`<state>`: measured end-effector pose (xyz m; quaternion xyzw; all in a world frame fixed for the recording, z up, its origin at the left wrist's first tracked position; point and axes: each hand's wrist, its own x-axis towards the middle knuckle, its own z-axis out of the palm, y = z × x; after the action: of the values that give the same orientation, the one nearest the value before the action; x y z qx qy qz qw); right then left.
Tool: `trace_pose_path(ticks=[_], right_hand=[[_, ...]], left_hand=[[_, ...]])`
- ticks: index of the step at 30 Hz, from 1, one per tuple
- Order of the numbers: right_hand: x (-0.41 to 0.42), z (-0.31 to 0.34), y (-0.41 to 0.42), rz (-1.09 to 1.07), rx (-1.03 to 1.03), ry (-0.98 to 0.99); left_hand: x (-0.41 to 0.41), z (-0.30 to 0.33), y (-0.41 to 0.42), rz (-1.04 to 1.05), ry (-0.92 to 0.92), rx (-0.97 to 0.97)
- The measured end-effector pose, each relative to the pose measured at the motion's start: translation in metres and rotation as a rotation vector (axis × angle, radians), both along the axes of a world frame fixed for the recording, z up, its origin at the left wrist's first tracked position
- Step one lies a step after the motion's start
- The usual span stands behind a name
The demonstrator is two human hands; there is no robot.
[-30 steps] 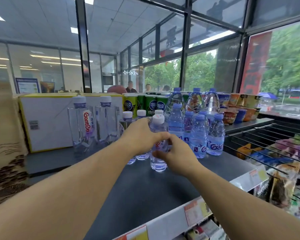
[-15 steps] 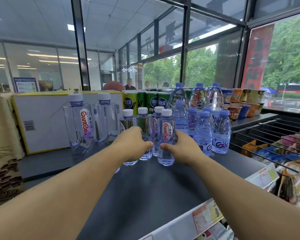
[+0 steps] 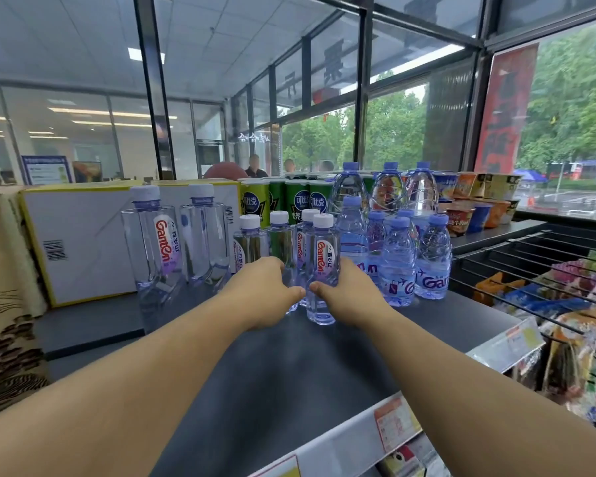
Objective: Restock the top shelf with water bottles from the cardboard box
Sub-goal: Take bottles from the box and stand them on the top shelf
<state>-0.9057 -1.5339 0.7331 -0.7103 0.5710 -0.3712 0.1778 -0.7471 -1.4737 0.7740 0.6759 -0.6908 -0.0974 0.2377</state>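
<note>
Front bottle (image 3: pixel 322 270) gripped by right hand (image 3: pixel 350 290); left hand (image 3: pixel 265 290) around neighbour at nine o'clock. Could topple the packed blue bottles (image 3: pixel 398 259) at three o'clock if shoved.

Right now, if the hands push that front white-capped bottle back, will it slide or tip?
The front white-capped bottle is tall and slim on a narrow base, so a high push would probably tip it. It looks full, so likely fairly heavy for its size and steadier when pushed low. The dark shelf top looks smooth, so it should slide.
</note>
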Motion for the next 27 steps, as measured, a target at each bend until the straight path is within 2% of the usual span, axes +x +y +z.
trace_pose_path(ticks=[9,15,22,27], right_hand=[[-0.022,-0.004,0.026,-0.040,0.047,0.021],[-0.061,-0.006,0.060,-0.094,-0.037,-0.071],[-0.123,-0.008,0.140,-0.116,-0.111,-0.107],[-0.165,-0.031,0.210,-0.086,-0.067,-0.083]], left_hand=[[-0.017,-0.002,0.014,-0.024,-0.002,0.013],[-0.045,0.003,0.032,-0.040,0.000,0.014],[-0.094,0.011,0.112,-0.084,0.047,-0.027],[-0.143,-0.005,0.180,-0.100,0.047,-0.031]])
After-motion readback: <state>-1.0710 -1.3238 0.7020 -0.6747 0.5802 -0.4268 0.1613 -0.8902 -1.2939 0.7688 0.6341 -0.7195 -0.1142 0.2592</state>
